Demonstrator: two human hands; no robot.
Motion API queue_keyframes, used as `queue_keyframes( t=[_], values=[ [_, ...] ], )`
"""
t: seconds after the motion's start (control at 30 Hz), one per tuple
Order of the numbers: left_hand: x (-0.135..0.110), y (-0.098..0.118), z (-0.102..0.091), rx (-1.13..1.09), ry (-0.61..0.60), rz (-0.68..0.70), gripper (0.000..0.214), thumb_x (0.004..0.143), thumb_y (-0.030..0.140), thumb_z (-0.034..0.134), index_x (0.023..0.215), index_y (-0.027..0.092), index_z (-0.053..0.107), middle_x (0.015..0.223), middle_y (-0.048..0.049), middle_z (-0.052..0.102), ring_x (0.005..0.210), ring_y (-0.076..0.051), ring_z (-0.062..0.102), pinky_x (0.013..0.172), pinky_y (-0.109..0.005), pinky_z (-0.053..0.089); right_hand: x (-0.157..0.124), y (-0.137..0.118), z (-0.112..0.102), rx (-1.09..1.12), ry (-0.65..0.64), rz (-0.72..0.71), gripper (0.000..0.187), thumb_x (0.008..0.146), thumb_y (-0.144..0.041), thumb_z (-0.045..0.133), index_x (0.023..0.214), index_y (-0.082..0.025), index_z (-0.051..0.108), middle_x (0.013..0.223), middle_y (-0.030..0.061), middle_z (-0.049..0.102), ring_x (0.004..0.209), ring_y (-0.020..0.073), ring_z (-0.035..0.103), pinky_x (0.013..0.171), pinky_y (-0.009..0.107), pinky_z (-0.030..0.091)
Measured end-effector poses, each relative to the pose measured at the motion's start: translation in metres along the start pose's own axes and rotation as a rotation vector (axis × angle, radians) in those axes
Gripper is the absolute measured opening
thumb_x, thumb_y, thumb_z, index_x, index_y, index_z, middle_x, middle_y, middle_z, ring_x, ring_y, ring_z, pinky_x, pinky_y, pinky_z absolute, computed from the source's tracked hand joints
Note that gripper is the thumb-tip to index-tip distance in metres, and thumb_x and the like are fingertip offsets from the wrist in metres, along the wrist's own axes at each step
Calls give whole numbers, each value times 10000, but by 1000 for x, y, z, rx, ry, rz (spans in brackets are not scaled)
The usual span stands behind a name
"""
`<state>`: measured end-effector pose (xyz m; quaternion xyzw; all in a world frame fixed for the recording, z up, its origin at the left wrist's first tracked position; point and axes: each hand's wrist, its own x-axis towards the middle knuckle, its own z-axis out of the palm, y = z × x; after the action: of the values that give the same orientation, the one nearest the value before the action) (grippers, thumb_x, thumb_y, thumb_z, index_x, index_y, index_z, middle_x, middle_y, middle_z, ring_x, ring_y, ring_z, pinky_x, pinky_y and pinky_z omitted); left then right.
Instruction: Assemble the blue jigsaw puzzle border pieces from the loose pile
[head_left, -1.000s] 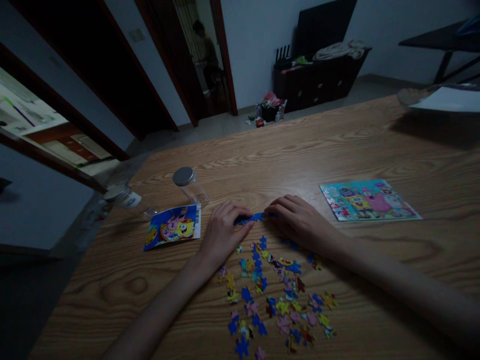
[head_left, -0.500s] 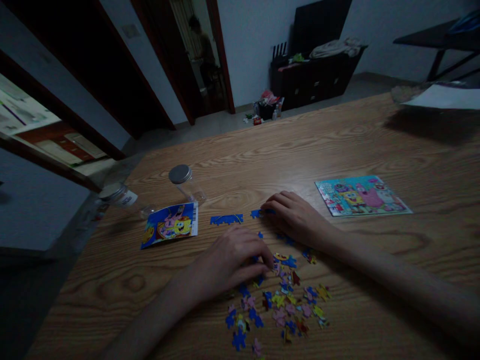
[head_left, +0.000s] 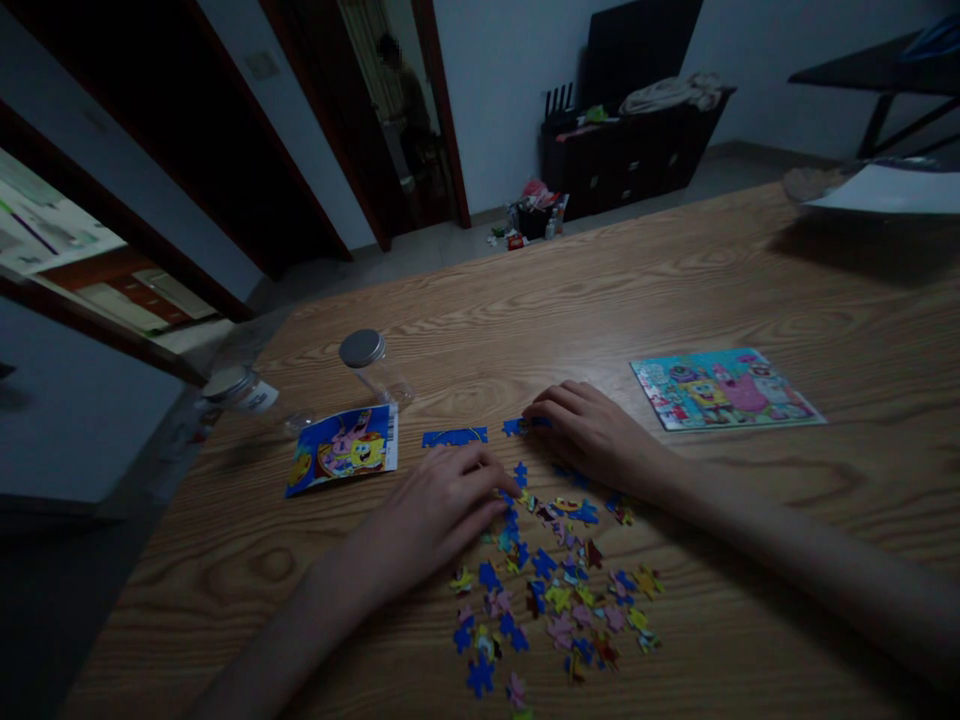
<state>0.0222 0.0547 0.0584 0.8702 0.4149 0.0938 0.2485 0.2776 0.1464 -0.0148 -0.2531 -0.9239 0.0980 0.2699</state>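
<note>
My left hand (head_left: pixel 454 495) reaches over the left edge of a loose pile of jigsaw pieces (head_left: pixel 559 600), its fingers stretched and the thumb apart. Nothing shows in its grasp. My right hand (head_left: pixel 596 432) rests farther back, fingers curled together over a blue jigsaw piece (head_left: pixel 514 427) that sticks out at the fingertips. Left of that piece lies a joined blue strip of jigsaw pieces (head_left: pixel 454 437) with a thin yellow line. A single blue piece (head_left: pixel 520 474) lies between my hands. More pieces are partly hidden under the right wrist.
A cartoon picture card (head_left: pixel 345 448) lies at left near two clear jars with metal lids (head_left: pixel 363 349) (head_left: pixel 229 384). A larger cartoon puzzle picture (head_left: pixel 726 390) lies at right. White paper (head_left: pixel 889 190) sits at the far right. Beyond the table, a person (head_left: pixel 409 105) is in a doorway.
My left hand has drawn back to the left from the pile, its fingers straightening and uncovering several blue pieces. My right hand has stayed at the blue piece.
</note>
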Motion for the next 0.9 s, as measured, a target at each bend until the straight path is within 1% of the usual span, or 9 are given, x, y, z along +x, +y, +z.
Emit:
queue_keyframes(
  t=[0.07,0.13,0.27,0.43,0.5,0.6,0.77,0.83,0.9],
  values=[
    [-3,-1,-1,-18,-36,-38,119,1065,200,590,1111,246,690,1140,-51,642,1054,-233,624,927,-376,507,0,0,0,-1,1,0,211,1076,-199,481,1205,-157,642,1088,144,702,991,292,617,859,449,524],
    [-6,-1,2,-60,-88,-49,101,1042,196,629,1108,255,677,1144,-43,633,1068,-229,629,944,-372,508,0,0,0,1,-3,-3,220,1074,-191,469,1207,-164,643,1091,142,705,990,292,618,855,450,523],
    [-9,-1,8,-125,-138,-45,227,970,192,735,1162,281,654,1187,-28,638,1126,-239,633,971,-367,506,0,-1,-1,18,-21,-21,208,1063,-191,492,1197,-175,650,1082,130,707,976,284,621,835,436,525],
    [-8,-2,2,-118,-154,-53,160,1019,160,657,1133,270,679,1164,-23,645,1104,-223,640,964,-353,495,0,-2,-1,50,-26,-23,201,1082,-226,484,1186,-166,646,1072,131,705,970,283,619,836,435,523],
    [-7,0,-2,-113,-167,-60,126,1028,173,647,1102,265,692,1149,-24,643,1088,-219,642,954,-346,496,-1,-2,-1,65,-26,-25,206,1086,-226,471,1186,-169,642,1070,126,703,972,276,618,840,426,522],
    [-8,7,-5,-119,-211,-66,103,1000,194,698,1076,263,698,1178,-28,646,1099,-227,644,945,-340,507,-1,-3,-3,87,-33,-23,231,1080,-197,443,1207,-173,635,1076,124,698,980,270,614,844,419,520],
    [-11,16,-2,-100,-281,-101,236,915,162,780,1106,279,705,1205,-26,660,1094,-246,658,951,-368,522,-2,-3,-4,126,-29,-24,285,1018,-108,450,1227,-181,630,1081,123,698,993,269,622,852,418,519],
    [-12,17,-1,-103,-281,-106,208,927,174,767,1097,282,715,1183,-24,670,1083,-246,665,936,-363,525,-2,-3,-5,197,-24,4,314,983,-80,468,1219,-192,642,1088,122,702,1010,274,626,868,428,516],
    [-11,17,-1,-127,-259,-98,150,958,186,728,1077,278,729,1147,-22,683,1071,-240,669,921,-351,522,-2,-2,-6,345,-17,90,326,942,-58,505,1189,-205,660,1111,121,713,1048,280,636,905,442,513]
  ],
)
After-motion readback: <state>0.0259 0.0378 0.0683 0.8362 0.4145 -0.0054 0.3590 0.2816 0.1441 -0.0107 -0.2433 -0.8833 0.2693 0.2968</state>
